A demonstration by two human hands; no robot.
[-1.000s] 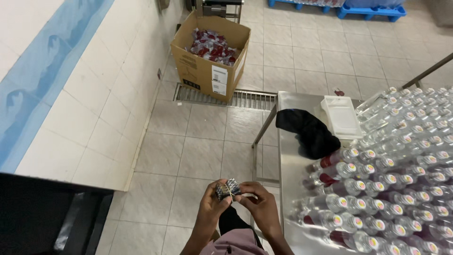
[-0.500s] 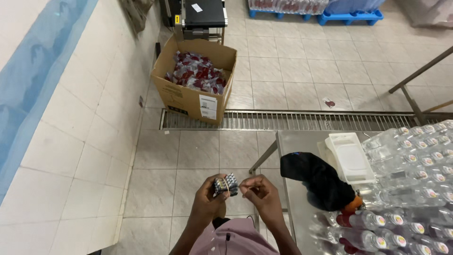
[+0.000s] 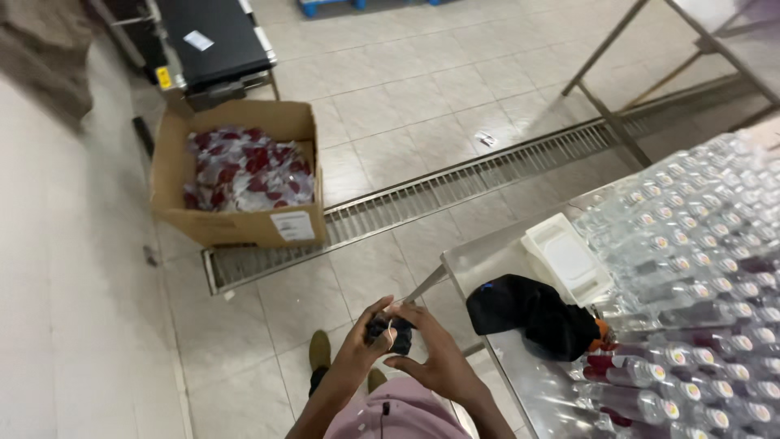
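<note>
- Your left hand and right hand meet in front of your body, low in the view, above the tiled floor.
- Both grips are closed on one small dark bundle; your left fingers wrap its left side and your right fingers pinch its right side. What the bundle is made of is too small to tell.
- The bundle sits between your two hands, just left of the corner of the steel table and clear of it.
- On the table nearest your right hand lies a black cloth, crumpled, with a white plastic tray just behind it.
- The rest of the table carries many clear bottles lying on their sides in rows, caps toward you.
- On the floor to your left stands an open cardboard box full of red and white packets, beside a long metal drain grate.
- Your shoe shows below your left hand.
</note>
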